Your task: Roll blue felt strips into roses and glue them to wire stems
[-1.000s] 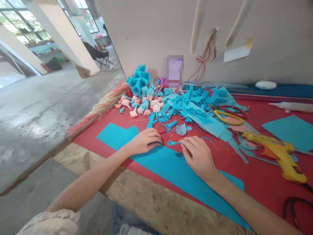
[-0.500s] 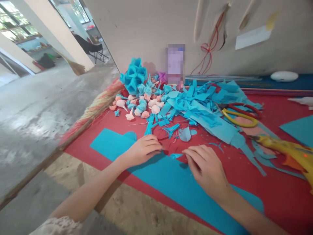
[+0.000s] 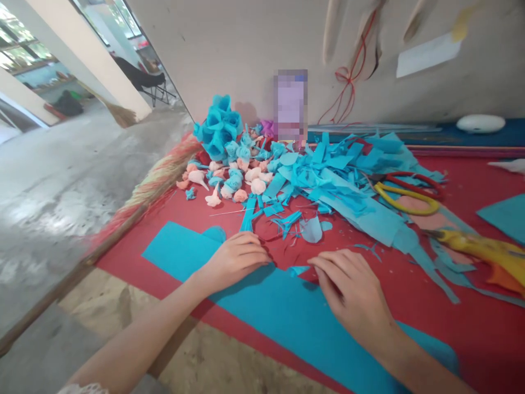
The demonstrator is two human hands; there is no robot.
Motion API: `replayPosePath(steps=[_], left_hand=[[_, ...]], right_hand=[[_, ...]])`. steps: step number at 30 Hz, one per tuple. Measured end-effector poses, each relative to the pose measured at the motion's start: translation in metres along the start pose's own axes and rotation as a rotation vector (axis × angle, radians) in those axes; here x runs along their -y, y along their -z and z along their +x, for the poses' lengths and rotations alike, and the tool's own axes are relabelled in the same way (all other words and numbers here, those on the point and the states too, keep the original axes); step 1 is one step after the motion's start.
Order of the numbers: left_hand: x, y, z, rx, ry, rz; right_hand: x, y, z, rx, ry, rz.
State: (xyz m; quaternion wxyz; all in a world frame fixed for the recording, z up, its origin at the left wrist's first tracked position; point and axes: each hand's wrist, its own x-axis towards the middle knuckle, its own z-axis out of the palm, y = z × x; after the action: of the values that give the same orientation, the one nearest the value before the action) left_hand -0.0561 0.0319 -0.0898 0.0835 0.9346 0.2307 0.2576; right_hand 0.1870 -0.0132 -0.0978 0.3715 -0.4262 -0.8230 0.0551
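Observation:
A long blue paper sheet (image 3: 287, 323) lies across the red table cover (image 3: 484, 328) near the front edge. My left hand (image 3: 238, 257) rests on the sheet's upper edge with its fingers curled down onto the paper. My right hand (image 3: 348, 284) lies on the sheet to the right, fingers bent, its fingertips touching a small torn blue flap (image 3: 297, 270) at the sheet's edge. Both hands press the sheet; nothing is lifted.
A heap of blue paper scraps (image 3: 340, 180) and small pink and blue paper flowers (image 3: 233, 169) fills the table's middle. Red and yellow scissors (image 3: 404, 194) lie in the scraps. A yellow glue gun (image 3: 484, 249) lies at right. A broom (image 3: 135, 202) leans along the left edge.
The view has shifted left and down, so the glue gun sits nearer the right border. Both hands stay on the blue sheet, slid slightly toward me.

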Motion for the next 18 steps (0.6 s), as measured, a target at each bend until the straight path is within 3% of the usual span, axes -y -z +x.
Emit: replayPosePath(steps=[11, 18], left_hand=[[0.0006, 0.0022, 0.0033, 0.034, -0.02, -0.002], [0.0, 0.0017, 0.0033, -0.014, -0.004, 0.066]], right_hand=[[-0.0008, 0.0007, 0.0007, 0.007, -0.026, 0.006], [-0.0013, 0.0001, -0.0002, 0.004, -0.03, 0.013]])
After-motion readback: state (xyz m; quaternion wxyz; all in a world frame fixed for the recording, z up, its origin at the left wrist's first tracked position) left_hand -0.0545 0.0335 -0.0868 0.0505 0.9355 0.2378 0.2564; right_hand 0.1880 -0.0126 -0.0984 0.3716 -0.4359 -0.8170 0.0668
